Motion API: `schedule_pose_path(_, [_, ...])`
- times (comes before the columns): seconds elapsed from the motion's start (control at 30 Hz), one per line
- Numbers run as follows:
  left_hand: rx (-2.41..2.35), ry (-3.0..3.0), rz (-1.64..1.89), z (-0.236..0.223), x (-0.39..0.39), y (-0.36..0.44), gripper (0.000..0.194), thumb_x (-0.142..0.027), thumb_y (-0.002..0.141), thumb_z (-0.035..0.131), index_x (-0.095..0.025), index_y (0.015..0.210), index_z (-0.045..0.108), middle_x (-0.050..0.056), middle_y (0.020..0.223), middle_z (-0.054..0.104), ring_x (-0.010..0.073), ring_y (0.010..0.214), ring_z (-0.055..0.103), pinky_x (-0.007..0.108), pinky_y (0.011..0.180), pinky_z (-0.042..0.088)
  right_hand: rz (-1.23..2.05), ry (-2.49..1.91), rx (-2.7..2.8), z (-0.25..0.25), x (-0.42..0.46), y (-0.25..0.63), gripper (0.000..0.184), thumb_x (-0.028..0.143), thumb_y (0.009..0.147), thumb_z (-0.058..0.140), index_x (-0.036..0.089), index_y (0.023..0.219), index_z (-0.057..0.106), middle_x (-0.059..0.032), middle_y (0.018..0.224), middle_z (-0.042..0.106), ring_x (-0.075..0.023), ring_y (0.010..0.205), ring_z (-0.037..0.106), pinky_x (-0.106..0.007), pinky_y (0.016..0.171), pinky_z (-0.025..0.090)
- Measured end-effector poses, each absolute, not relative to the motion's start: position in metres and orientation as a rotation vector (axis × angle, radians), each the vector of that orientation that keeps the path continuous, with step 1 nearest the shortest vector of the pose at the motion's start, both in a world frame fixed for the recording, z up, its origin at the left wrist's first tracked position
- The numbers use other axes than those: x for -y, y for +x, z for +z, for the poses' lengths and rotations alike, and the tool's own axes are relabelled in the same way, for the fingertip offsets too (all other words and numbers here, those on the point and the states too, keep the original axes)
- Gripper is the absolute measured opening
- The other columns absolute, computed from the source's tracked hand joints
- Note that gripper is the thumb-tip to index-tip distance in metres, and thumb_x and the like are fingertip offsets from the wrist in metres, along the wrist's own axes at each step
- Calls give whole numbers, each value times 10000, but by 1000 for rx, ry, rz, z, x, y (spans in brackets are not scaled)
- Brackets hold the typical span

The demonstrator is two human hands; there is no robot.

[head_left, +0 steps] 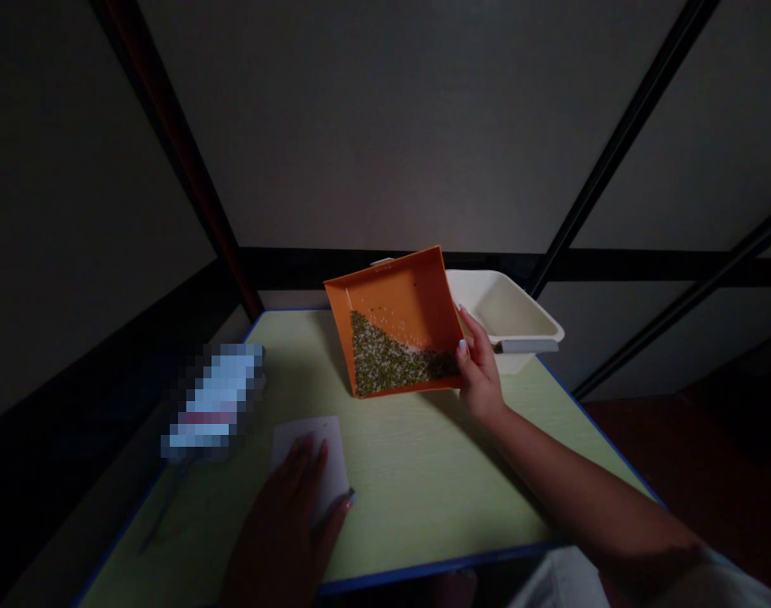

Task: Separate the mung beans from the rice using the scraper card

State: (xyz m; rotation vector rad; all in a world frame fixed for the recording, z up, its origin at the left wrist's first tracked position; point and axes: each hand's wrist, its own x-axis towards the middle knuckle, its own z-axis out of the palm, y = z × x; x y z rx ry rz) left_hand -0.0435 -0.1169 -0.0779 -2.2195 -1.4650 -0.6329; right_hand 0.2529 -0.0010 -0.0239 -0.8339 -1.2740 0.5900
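My right hand (483,371) grips an orange tray (426,295) by its right side, fingers closed on the edge. The tray is held tilted above the table, its inside facing me. A heap of small green and whitish grains (385,363) lies along its lower side, deepest at the left, with a few loose pale grains scattered above. My left hand (296,485) lies over a flat white rectangular piece (328,460) on the table, fingers stretched across it and thumb at its right edge. Whether that piece is a card or a thin box I cannot tell.
A cream-white plastic basin (515,308) stands at the table's back right, partly behind the tray. On the left lies a blurred-out device (217,401) with a cable (160,511). The pale green table (423,481) has a blue edge, and a panelled wall (385,127) rises behind it.
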Motion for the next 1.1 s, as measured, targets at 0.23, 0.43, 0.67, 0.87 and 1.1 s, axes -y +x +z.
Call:
schedule_pose_path(0.23, [1425, -2219, -630, -71, 116, -41, 587, -552, 963, 371, -112, 1290, 582, 166, 1305, 683, 290, 1168, 686, 428, 879, 655, 562, -835, 1293, -24, 2, 251, 501, 515, 949, 589, 420, 1436, 520, 20, 1582, 485, -309, 1500, 383, -594, 1259, 245])
schedule_pose_path(0.43, [1429, -2217, -630, -71, 116, -42, 561, -528, 968, 380, -124, 1304, 574, 154, 1316, 680, 272, 1197, 672, 399, 911, 643, 517, -840, 1347, -31, -1, 253, 533, 528, 961, 565, 407, 1472, 476, 0, 1585, 482, -324, 1504, 376, -619, 1234, 288])
schedule_pose_path(0.67, [1446, -2244, -618, -69, 116, -41, 546, -512, 966, 387, -129, 1301, 584, 147, 1333, 670, 276, 1200, 669, 416, 922, 640, 411, -819, 1409, -35, -6, 256, 574, 558, 967, 540, 390, 1506, 434, -36, 1540, 529, -341, 1482, 409, -616, 1172, 408])
schedule_pose_path(0.87, [1496, -2256, -613, -76, 117, -42, 599, -548, 952, 407, -137, 1375, 514, 179, 1376, 634, 297, 1254, 635, 433, 964, 621, 406, -833, 1406, -32, -5, 255, 560, 532, 979, 523, 398, 1513, 419, -29, 1543, 519, -335, 1488, 396, -619, 1161, 412])
schedule_pose_path(1.1, [1504, -2289, -631, -77, 118, -25, 688, -236, 970, 319, -112, 1568, 5, 293, 1471, 493, 384, 1349, 533, 571, 965, 595, 382, -861, 1409, -32, -7, 257, 537, 498, 991, 512, 408, 1513, 418, -17, 1553, 504, -337, 1470, 417, -617, 1150, 427])
